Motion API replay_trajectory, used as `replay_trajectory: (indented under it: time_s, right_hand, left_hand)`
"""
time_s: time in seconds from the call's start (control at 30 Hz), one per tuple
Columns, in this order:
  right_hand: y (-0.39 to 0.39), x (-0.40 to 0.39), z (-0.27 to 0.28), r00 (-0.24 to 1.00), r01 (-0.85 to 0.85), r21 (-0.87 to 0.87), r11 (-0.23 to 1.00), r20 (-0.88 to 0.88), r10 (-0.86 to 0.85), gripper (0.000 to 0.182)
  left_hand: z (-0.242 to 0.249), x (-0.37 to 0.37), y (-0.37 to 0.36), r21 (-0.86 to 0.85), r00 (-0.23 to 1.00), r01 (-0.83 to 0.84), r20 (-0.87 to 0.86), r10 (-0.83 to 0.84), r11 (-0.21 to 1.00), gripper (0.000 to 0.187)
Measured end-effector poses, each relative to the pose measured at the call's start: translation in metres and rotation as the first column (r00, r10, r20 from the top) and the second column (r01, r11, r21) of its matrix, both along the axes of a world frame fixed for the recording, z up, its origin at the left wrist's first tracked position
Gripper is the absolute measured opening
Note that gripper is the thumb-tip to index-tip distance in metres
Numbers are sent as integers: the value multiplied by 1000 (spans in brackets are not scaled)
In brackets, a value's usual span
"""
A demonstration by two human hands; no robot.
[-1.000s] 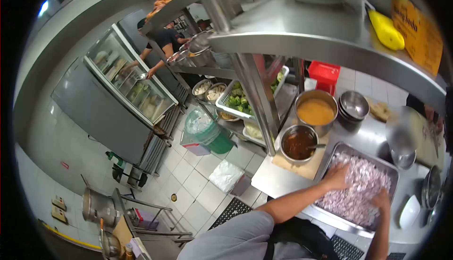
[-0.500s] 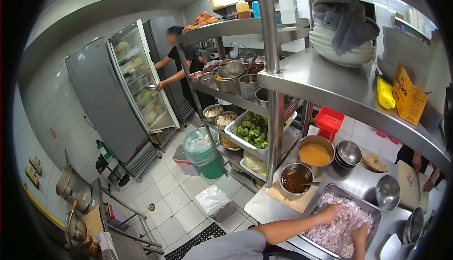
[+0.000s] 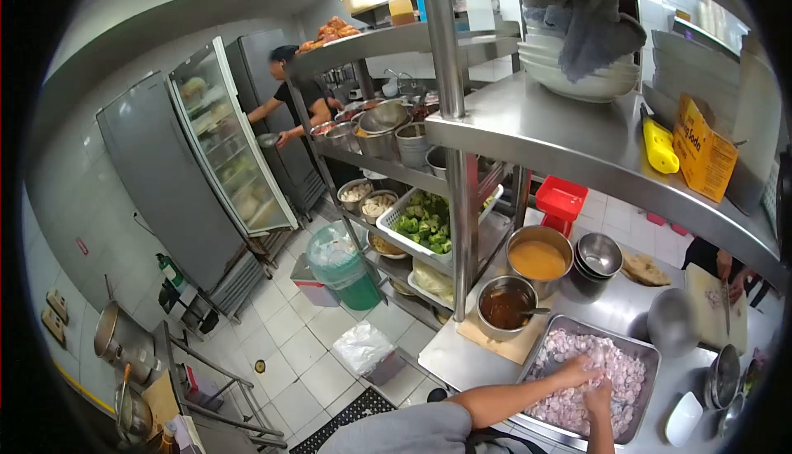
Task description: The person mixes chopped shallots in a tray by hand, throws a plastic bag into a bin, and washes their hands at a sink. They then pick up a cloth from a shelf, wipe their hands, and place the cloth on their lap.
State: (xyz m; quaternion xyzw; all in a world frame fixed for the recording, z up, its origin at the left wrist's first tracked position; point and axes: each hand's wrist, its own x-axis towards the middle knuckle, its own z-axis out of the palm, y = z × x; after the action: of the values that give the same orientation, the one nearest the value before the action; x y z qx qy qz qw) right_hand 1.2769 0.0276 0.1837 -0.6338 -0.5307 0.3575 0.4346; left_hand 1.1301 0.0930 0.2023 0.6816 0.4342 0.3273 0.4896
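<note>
Both hands have closed in toward each other since half a second ago: our left hand (image 3: 577, 369) and right hand (image 3: 600, 392) now sit nearly touching at the middle of the tray, where earlier they were spread further apart over it. Our view has also swung a little left and up.

Left hand lies palm-down on the chopped pink pieces (image 3: 615, 367), fingers loosely curled into the heap; right hand comes up from below, fingers dug in beside it. Neither looks closed on a distinct lump. We can't tell how much either has gathered, since the fingertips are buried.

The pieces fill a shallow steel tray (image 3: 648, 353) at the near edge of the desk (image 3: 615, 305), low and within easy reach of both arms, which fits two-handed working of the contents.

Just beyond the tray's left corner, a pot of dark sauce (image 3: 505, 307) with a spoon in it stands on a wooden board (image 3: 495, 338), likely to keep it off the steel. Behind it is a pot of orange sauce (image 3: 538, 260), then stacked steel bowls (image 3: 599, 256).

Further out: a basket of broccoli (image 3: 422, 225) on the rack shelf, white bowls under a grey cloth (image 3: 582, 21) on the upper shelf. At far right another person's hands (image 3: 730, 272) are at a cutting board (image 3: 716, 307). Far left, a person in black (image 3: 293, 112) reaches toward the open fridge (image 3: 227, 141).
</note>
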Motion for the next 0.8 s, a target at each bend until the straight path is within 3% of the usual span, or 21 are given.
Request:
replay_trajectory:
  time_s: [0.03,0.07,0.13,0.17,0.2,0.23,0.3,0.33,0.4,0.43,0.5,0.53,0.63,0.67,0.77,0.8]
  right_hand:
    - [2,0,6,1000,6,-18,1000,6,-6,41]
    - [1,1,8,1000,12,-40,999,11,-11,38]
    - [6,23,-5,925,85,-57,995,376,-58,41]
    - [7,39,-10,837,116,-60,991,544,-65,44]
    - [3,61,-11,867,79,-67,995,497,-35,45]
    - [-3,84,-8,895,40,-77,996,445,-2,47]
    - [-23,97,6,826,-158,-228,961,503,255,52]
    - [-38,95,25,674,-286,-380,880,573,466,56]
    - [-56,55,72,709,-253,-538,804,463,532,65]
    - [-66,35,95,724,-234,-611,756,410,555,70]
    - [-77,18,60,753,-87,-456,885,552,359,68]
    - [-74,2,31,579,-189,56,980,813,65,71]
    - [-55,31,-68,570,-66,-105,992,812,124,64]
    - [-53,29,-61,632,-2,-103,995,771,81,58]
    - [-38,22,-6,759,129,-53,990,648,-64,40]
    - [-38,29,7,782,134,-9,991,615,-100,36]
  left_hand:
    - [-2,0,1,55,998,1,57,-4,998,62]
    - [-2,0,8,34,998,62,9,-62,998,41]
    - [-6,3,25,427,991,104,31,-130,898,33]
    - [6,-2,29,334,985,165,-102,-139,928,32]
    - [14,-10,27,225,960,211,-229,-159,951,33]
    - [6,-17,19,208,943,180,-315,-109,961,42]
    - [-3,-42,5,163,867,171,-493,-70,972,70]
    - [2,-57,-3,130,813,192,-576,-84,973,84]
    - [57,-80,-34,1,685,306,-695,-219,952,106]
    - [59,-78,-41,23,686,323,-694,-218,946,111]
    - [59,-77,-54,65,685,354,-697,-212,933,120]
    - [71,-75,-60,112,711,357,-677,-192,928,107]
    - [9,-47,-54,273,834,238,-549,-52,932,83]
    - [16,-43,-46,179,833,253,-541,-119,951,66]
    - [3,-38,-24,195,847,277,-512,-143,941,61]
    - [-1,-40,-15,120,839,306,-502,-208,944,68]
